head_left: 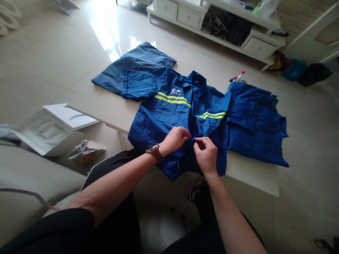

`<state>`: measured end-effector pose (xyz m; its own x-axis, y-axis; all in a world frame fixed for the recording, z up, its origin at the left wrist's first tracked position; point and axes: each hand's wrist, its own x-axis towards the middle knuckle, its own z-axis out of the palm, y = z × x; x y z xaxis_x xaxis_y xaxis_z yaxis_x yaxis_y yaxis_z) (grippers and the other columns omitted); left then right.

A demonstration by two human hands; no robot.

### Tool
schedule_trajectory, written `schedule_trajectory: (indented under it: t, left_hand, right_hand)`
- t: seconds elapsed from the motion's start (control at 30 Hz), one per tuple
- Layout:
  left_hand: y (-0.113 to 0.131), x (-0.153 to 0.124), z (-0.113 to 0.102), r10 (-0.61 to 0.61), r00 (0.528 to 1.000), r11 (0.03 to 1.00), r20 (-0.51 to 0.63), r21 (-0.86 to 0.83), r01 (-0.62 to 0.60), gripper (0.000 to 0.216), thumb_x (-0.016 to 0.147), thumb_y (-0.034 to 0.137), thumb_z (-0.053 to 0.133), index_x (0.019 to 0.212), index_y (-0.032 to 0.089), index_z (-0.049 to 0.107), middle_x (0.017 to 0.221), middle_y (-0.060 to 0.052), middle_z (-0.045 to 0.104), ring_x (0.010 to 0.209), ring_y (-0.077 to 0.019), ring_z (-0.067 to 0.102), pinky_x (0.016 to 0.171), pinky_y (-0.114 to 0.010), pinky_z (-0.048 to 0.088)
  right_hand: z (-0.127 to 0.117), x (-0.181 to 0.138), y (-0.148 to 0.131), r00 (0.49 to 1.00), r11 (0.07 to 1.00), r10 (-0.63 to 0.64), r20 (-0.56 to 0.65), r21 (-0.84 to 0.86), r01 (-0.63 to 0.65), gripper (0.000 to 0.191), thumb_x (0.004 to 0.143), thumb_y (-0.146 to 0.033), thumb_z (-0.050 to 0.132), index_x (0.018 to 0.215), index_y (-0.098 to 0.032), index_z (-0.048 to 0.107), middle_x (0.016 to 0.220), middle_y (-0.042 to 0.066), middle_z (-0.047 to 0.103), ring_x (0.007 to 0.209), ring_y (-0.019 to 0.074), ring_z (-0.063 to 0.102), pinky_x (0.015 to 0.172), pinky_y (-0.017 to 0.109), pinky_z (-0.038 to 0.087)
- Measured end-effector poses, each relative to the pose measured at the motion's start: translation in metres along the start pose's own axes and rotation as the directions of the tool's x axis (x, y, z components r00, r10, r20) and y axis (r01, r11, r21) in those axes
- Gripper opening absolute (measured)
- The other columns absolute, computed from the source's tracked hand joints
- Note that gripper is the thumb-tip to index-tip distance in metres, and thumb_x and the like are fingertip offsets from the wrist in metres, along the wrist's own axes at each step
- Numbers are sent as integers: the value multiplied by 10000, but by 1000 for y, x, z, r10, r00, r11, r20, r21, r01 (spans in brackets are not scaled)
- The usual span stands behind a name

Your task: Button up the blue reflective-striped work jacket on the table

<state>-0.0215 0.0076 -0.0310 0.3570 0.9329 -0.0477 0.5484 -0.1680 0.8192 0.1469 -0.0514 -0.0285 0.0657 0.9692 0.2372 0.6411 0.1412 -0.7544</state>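
A blue work shirt (169, 116) with yellow reflective stripes lies front-up on a low white table (251, 173), its sleeves spread left and right and its hem hanging over the near edge. My left hand (175, 138), with a brown watch on the wrist, pinches the left side of the shirt's front placket. My right hand (205, 153) pinches the right side of the placket right beside it. Both hands are closed on the fabric near the lower front.
A white open box (50, 130) and a crumpled bag (84, 153) sit on the floor at left, beside a grey sofa (31, 190). A small bottle (239, 77) stands behind the shirt. A white cabinet (217, 24) runs along the back.
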Motion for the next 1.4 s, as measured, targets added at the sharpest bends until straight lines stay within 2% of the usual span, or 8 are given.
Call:
schedule_trajectory:
  t: [0.17, 0.43, 0.63, 0.77, 0.87, 1.07, 1.27, 1.4]
  left_hand:
    - [3, 0, -3, -38, 998, 985, 57, -168, 47, 158, 810, 87, 685, 871, 137, 822, 745, -28, 750, 692, -133, 660, 692, -227, 506]
    - [-4, 1, 1, -2, 995, 962, 101, -271, 30, 145, 794, 105, 656, 855, 117, 787, 720, -11, 720, 684, -114, 632, 660, -213, 468]
    - [-8, 2, 10, -29, 997, 924, 76, -379, 55, 88, 775, 103, 651, 819, 131, 721, 675, 14, 658, 660, -105, 602, 622, -202, 447]
    - [-8, -1, 11, -3, 999, 865, 38, -501, 22, 272, 732, 56, 669, 977, 166, 626, 755, 38, 660, 682, -93, 628, 646, -187, 473]
    - [-6, -4, 10, 43, 999, 884, 14, -467, -32, 376, 722, 28, 654, 1057, 182, 584, 788, 43, 665, 701, -93, 639, 667, -189, 482]
    - [1, -7, 14, 104, 991, 953, -80, -277, -122, 380, 739, -11, 568, 1059, 188, 610, 813, 30, 675, 730, -104, 637, 690, -203, 481]
    - [6, -9, 18, 20, 987, 928, -161, -364, -78, 262, 731, -5, 583, 918, 178, 603, 785, 29, 677, 687, -93, 636, 641, -187, 464]
    - [10, -10, 18, 13, 984, 938, -178, -339, -74, 232, 743, 10, 584, 900, 178, 612, 770, 33, 680, 674, -89, 636, 633, -186, 453]
  right_hand:
    - [4, 1, -1, 1000, 1000, 12, -15, 21, -12, 123, 880, -231, 634, 925, -188, 739, 914, 61, 714, 758, 182, 674, 708, 318, 573]
    - [4, 1, 0, 1000, 1000, -14, 14, 4, 14, 132, 874, -226, 639, 952, -184, 738, 935, 68, 713, 796, 192, 685, 754, 337, 589]
    - [3, 1, 1, 1000, 1000, -9, 26, -2, 9, 144, 875, -222, 642, 970, -178, 741, 954, 74, 721, 798, 193, 690, 767, 342, 587]
    - [2, 1, 1, 1000, 1000, -6, 25, -1, 6, 153, 870, -204, 629, 960, -176, 750, 931, 70, 720, 771, 185, 676, 739, 329, 576]
    - [2, 1, 1, 1000, 1000, 6, 18, 8, -6, 154, 874, -210, 624, 950, -172, 753, 922, 71, 722, 754, 182, 669, 723, 323, 569]
    - [3, 1, 2, 999, 999, 37, 27, 16, -37, 158, 872, -230, 623, 948, -176, 751, 933, 73, 728, 759, 184, 662, 724, 325, 564]
    - [1, 2, 4, 1000, 999, 15, 12, 43, -16, 177, 896, -239, 621, 959, -181, 777, 925, 63, 731, 766, 176, 675, 720, 310, 559]
    - [0, 3, 2, 999, 998, 45, -23, 38, -44, 166, 892, -265, 637, 917, -185, 780, 897, 64, 743, 736, 177, 669, 710, 312, 553]
